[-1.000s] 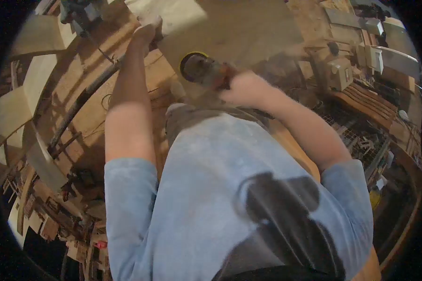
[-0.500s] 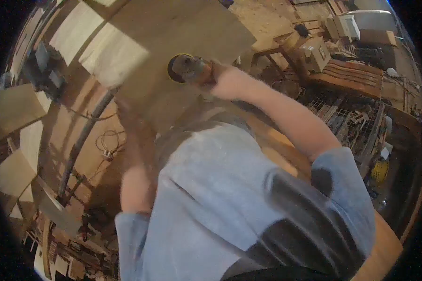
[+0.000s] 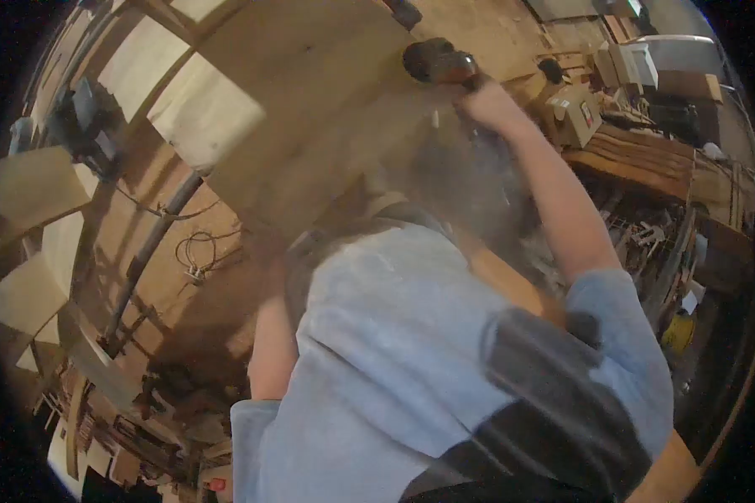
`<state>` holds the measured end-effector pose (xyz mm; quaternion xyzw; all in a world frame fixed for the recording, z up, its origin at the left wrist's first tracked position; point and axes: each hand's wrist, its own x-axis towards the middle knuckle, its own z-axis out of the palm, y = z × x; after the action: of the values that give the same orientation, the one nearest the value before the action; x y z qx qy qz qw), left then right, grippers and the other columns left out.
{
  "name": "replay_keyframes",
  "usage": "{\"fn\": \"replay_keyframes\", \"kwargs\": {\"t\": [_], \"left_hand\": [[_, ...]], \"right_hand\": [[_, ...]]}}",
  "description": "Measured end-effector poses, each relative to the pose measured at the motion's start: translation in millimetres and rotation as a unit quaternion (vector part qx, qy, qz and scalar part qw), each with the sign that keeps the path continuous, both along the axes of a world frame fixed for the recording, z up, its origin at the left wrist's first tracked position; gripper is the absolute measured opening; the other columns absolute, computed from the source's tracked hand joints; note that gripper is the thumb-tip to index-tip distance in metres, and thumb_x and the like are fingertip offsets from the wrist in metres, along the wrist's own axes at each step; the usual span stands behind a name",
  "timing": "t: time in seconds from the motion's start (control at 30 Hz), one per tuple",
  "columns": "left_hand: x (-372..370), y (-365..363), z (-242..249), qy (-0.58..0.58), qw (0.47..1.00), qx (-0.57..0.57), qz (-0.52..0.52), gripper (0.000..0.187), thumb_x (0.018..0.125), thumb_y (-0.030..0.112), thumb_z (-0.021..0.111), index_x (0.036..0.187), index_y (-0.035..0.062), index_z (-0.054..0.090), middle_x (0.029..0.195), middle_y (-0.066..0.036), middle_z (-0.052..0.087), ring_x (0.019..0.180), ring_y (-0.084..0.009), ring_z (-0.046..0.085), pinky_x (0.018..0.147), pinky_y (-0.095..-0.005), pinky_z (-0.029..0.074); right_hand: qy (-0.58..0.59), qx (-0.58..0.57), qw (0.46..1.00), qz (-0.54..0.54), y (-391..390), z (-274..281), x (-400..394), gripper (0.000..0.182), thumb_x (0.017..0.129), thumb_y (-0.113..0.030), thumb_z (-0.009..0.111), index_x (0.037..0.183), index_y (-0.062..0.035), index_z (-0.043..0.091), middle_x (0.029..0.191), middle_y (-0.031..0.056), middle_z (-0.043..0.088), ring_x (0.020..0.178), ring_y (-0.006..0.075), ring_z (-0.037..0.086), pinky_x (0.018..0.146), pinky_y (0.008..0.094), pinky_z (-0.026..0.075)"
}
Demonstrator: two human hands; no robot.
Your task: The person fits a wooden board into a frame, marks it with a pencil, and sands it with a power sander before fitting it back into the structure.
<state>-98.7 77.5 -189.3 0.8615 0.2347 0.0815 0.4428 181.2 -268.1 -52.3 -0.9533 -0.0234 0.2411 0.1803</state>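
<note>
My right hand point(image 3: 483, 102) is closed around a handheld power sander point(image 3: 432, 62) with a dark round head. The sander is at the far right part of a large flat board point(image 3: 327, 101), its head on or just over the surface; exact contact is not clear. My left hand point(image 3: 264, 245) is low by the near left edge of the board, dark and smeared, so its fingers cannot be made out. Grey dust point(image 3: 461, 172) hangs over the near right part of the board, below my right forearm.
Pale square panels point(image 3: 205, 109) stand to the left, beside a dark pipe point(image 3: 166, 226) and a coiled cord point(image 3: 197, 256). On the right are a cardboard box point(image 3: 572, 116), stacked brown boards point(image 3: 637, 155) and scrap pieces. A yellow reel point(image 3: 679, 332) is farther down right.
My right hand has swept the sander away from me and to the right across the board. A grey dust haze now shows near my right forearm. My left hand has shifted slightly right.
</note>
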Motion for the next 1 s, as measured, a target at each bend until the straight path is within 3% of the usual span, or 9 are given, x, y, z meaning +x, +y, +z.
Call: {"fn": "replay_keyframes", "kwargs": {"t": [0.17, 0.23, 0.27, 0.5, 0.53, 0.57, 0.67, 0.97, 1.0], "left_hand": [[-22.8, -18.1, 22.6, 0.007, 1.0, -0.024, 0.012, 0.056, 0.099, 0.042, 0.039, 0.132, -0.0024, 0.044, 0.129, -0.015, 0.05, 0.119, -0.0288, 0.047, 0.098, -0.0408, 0.041], [-30.3, -19.9, 23.6, 0.02, 0.999, -0.039, 0.027, 0.057, 0.099, 0.043, 0.039, 0.133, -0.0023, 0.044, 0.13, -0.015, 0.049, 0.12, -0.0288, 0.047, 0.099, -0.0407, 0.041], [-19.7, -23.6, 20.6, 0.024, 0.998, -0.047, 0.037, 0.058, 0.099, 0.043, 0.038, 0.134, -0.0023, 0.043, 0.13, -0.015, 0.049, 0.12, -0.0288, 0.047, 0.099, -0.0406, 0.041], [-77.1, -2.0, 35.3, 0.06, 0.989, -0.087, 0.099, 0.061, 0.1, 0.046, 0.036, 0.136, -0.0021, 0.042, 0.134, -0.015, 0.047, 0.123, -0.0286, 0.045, 0.1, -0.0403, 0.04], [-72.7, 3.9, 37.5, 0.014, 0.89, -0.417, 0.184, 0.063, 0.1, 0.05, 0.03, 0.136, -0.0011, 0.042, 0.136, -0.015, 0.046, 0.124, -0.0285, 0.045, 0.101, -0.0412, 0.039], [-71.1, 6.9, 37.8, -0.04, 0.676, -0.694, 0.244, 0.067, 0.101, 0.054, 0.025, 0.136, -0.0001, 0.043, 0.139, -0.014, 0.045, 0.125, -0.0285, 0.044, 0.103, -0.0421, 0.038], [-71.5, 5.1, 37.6, -0.089, 0.664, -0.689, 0.275, 0.068, 0.1, 0.054, 0.024, 0.137, -0.0009, 0.041, 0.138, -0.014, 0.045, 0.125, -0.0283, 0.044, 0.103, -0.0419, 0.037], [-71.5, -13.1, 29.1, -0.251, 0.608, -0.671, 0.342, 0.075, 0.1, 0.057, 0.022, 0.142, -0.0047, 0.031, 0.137, -0.016, 0.047, 0.128, -0.0276, 0.044, 0.107, -0.041, 0.032], [-96.5, -20.0, -23.8, -0.25, 0.607, -0.673, 0.341, 0.075, 0.1, 0.057, 0.022, 0.142, -0.0047, 0.031, 0.137, -0.016, 0.047, 0.128, -0.0276, 0.044, 0.107, -0.041, 0.032]], "right_hand": [[-0.058, 0.053, 0.997, -0.001, -4.0, -27.0, 24.1, 0.043, 0.083, -0.036, 0.064, 0.116, -0.0087, 0.063, 0.094, 0.0045, 0.065, 0.085, 0.0174, 0.06, 0.078, 0.0293, 0.047], [0.004, 0.111, 0.993, 0.031, -2.9, -40.6, 27.2, 0.067, 0.083, -0.056, 0.058, 0.124, -0.0042, 0.054, 0.115, 0.0237, 0.062, 0.108, 0.0371, 0.061, 0.088, 0.0423, 0.048], [0.007, 0.109, 0.993, 0.047, 3.9, -40.2, 25.7, 0.067, 0.083, -0.056, 0.058, 0.124, -0.0042, 0.054, 0.115, 0.0237, 0.062, 0.108, 0.0371, 0.061, 0.088, 0.0423, 0.048], [-0.007, 0.131, 0.971, 0.199, 72.2, -3.6, -52.2, 0.042, 0.089, -0.035, 0.061, 0.12, -0.0069, 0.057, 0.092, 0.0092, 0.063, 0.076, 0.016, 0.059, 0.069, 0.0304, 0.047], [0.064, 0.205, 0.951, 0.221, 90.9, 5.1, -64.7, 0.043, 0.088, -0.034, 0.063, 0.119, -0.0054, 0.056, 0.089, 0.0087, 0.063, 0.069, 0.0147, 0.058, 0.064, 0.0304, 0.047], [0.067, 0.205, 0.949, 0.229, 104.4, 0.1, -73.4, 0.043, 0.088, -0.034, 0.063, 0.119, -0.0054, 0.056, 0.089, 0.0087, 0.063, 0.069, 0.0147, 0.058, 0.064, 0.0304, 0.047], [0.132, 0.159, 0.942, 0.266, 144.8, -5.4, -101.9, 0.042, 0.086, -0.031, 0.066, 0.117, -0.0041, 0.055, 0.085, 0.0059, 0.062, 0.058, 0.0122, 0.052, 0.055, 0.0306, 0.044], [0.105, 0.027, 0.928, 0.357, 243.4, 15.4, -162.9, 0.049, 0.085, -0.035, 0.066, 0.121, -0.0045, 0.054, 0.105, 0.0163, 0.067, 0.102, 0.0279, 0.064, 0.09, 0.0367, 0.048], [0.106, 0.05, 0.921, 0.371, 247.6, 1.1, -159.8, 0.051, 0.084, -0.036, 0.066, 0.122, -0.0052, 0.053, 0.107, 0.0168, 0.066, 0.103, 0.03, 0.064, 0.09, 0.0381, 0.048]]}}
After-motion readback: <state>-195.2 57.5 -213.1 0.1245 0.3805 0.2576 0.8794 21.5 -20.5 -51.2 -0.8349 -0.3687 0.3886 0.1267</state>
